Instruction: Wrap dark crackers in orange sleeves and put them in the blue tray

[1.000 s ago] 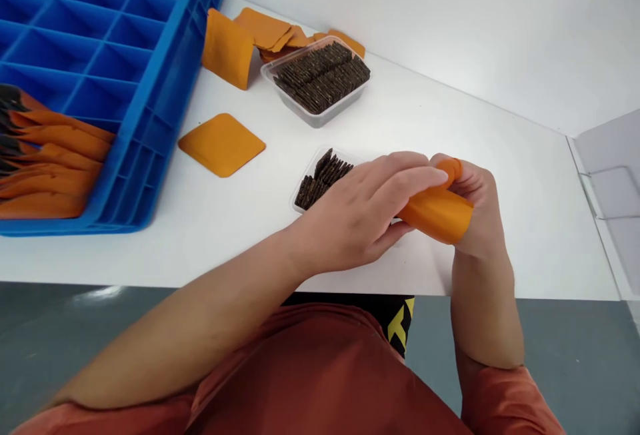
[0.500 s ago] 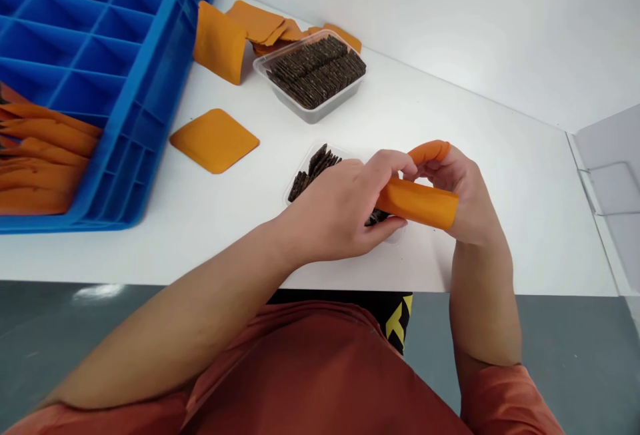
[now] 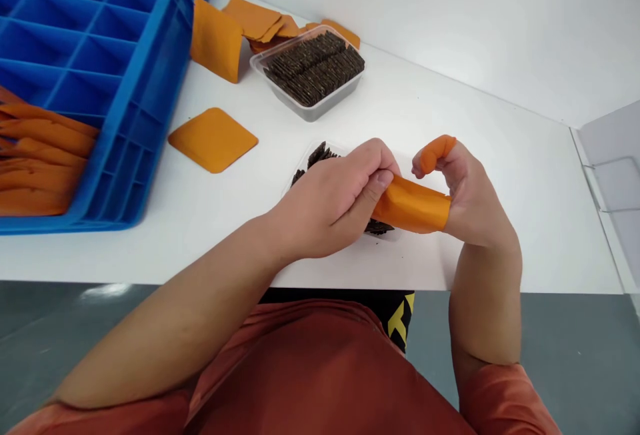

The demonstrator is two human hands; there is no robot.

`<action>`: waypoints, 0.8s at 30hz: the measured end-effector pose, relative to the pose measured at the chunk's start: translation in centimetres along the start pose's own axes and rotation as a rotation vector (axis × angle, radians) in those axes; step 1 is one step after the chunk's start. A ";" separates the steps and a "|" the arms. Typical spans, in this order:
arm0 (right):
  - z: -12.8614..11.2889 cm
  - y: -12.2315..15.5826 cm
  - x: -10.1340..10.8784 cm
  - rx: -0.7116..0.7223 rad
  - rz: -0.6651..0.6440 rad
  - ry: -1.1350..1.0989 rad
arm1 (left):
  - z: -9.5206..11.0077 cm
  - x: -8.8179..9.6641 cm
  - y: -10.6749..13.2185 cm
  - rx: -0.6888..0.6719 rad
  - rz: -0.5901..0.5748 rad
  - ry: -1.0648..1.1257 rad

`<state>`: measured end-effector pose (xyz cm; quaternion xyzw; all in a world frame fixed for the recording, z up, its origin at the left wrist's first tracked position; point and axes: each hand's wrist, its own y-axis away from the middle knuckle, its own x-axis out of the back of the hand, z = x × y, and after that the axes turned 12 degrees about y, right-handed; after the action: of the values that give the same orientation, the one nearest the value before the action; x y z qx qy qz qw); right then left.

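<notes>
My left hand pinches the far end of a narrow, folded-looking orange pouch between thumb and fingers. At its other end, my right hand holds the pouch, which covers the right thumb. An orange finger cover sits on a curled finger of that hand, apart from the pouch. Beneath the hands stands a clear tub, mostly hidden, with thin dark flat pieces in it. Farther back, a second plastic tub is packed with rows of similar dark pieces.
A blue divided crate stands at the left, with several orange pouches in its near compartment. One flat orange piece lies on the white table. More orange pieces are piled by the back wall, one propped upright.
My left thumb has risen from below the pouch onto its end, closing the pinch. The right hand's covered finger has drawn away from the left hand. The pouch's far end is now clasped by the left.
</notes>
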<state>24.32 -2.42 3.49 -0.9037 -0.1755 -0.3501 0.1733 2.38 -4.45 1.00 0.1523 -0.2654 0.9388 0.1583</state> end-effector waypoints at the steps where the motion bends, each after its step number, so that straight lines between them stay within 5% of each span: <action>1: 0.0 0.0 0.1 0.003 0.013 0.011 | 0.1 0.0 0.0 0.007 0.030 -0.005; 6: 0.4 0.0 -0.1 0.024 0.096 0.004 | 0.2 -0.1 -0.1 0.070 0.172 0.023; 14: 0.4 0.4 -0.6 0.034 0.061 -0.054 | 0.2 -1.6 0.2 0.040 0.126 0.090; 21: -0.3 0.2 -2.0 0.149 0.376 0.002 | 0.4 -1.2 0.5 0.039 0.138 0.077; 24: -0.3 0.1 -2.3 0.157 0.371 0.012 | 0.4 -0.8 0.5 -0.001 0.078 -0.009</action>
<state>22.57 -3.09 2.07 -0.9021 -0.0317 -0.3027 0.3060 2.98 -5.26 0.80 0.1458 -0.2725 0.9434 0.1205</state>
